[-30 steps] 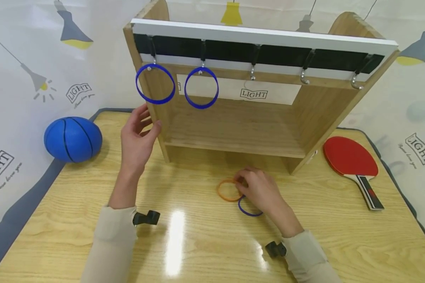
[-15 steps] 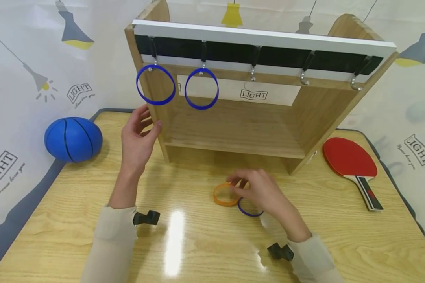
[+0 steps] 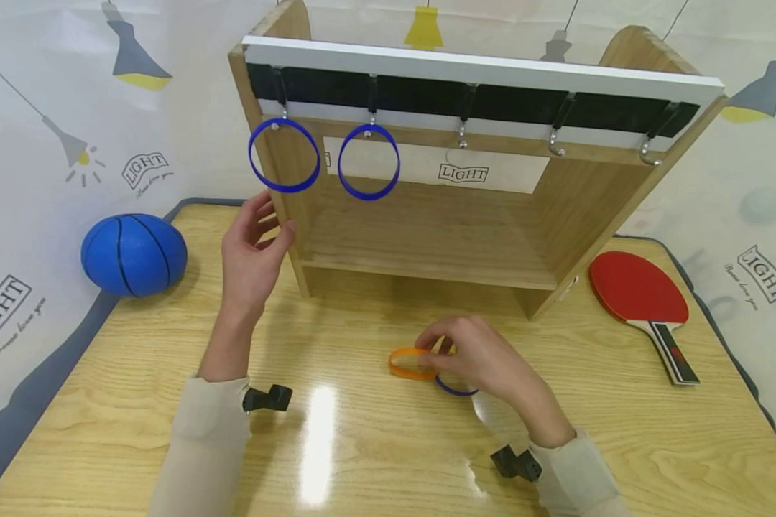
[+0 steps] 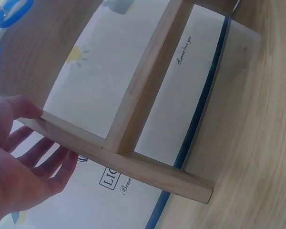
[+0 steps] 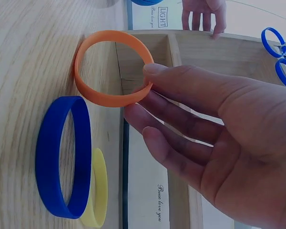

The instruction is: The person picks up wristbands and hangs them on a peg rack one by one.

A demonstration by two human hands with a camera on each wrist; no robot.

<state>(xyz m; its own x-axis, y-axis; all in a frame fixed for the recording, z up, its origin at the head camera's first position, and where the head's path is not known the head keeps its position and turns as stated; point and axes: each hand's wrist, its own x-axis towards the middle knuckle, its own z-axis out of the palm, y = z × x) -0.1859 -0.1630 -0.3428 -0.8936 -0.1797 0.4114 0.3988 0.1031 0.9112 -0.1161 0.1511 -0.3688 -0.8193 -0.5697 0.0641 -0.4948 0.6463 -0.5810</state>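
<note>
My left hand [image 3: 248,262] grips the left side panel of a wooden rack [image 3: 427,230], thumb on the front edge and fingers behind it. With thumb and index finger my right hand [image 3: 488,359] pinches an orange wristband [image 5: 109,101] by its edge, tilted up close over the table. Below it stands a blue wristband [image 5: 47,157], with a yellow wristband [image 5: 103,183] beside it; in the head view the right hand partly covers both. Two more blue wristbands, one at far left [image 3: 291,189] and another [image 3: 370,196], hang from the rack's first two hooks.
Three bare hooks, the nearest to the middle being a metal hook [image 3: 462,140], line the rack's right part. A blue ball [image 3: 134,255] lies left of the rack. On the right lies a red table tennis paddle [image 3: 643,287]. A printed cloth [image 3: 39,179] backs the table.
The orange wristband has gone from lying flat to tilted in my right hand's pinch, and that hand has shifted slightly toward me. My left hand keeps its grip on the rack.
</note>
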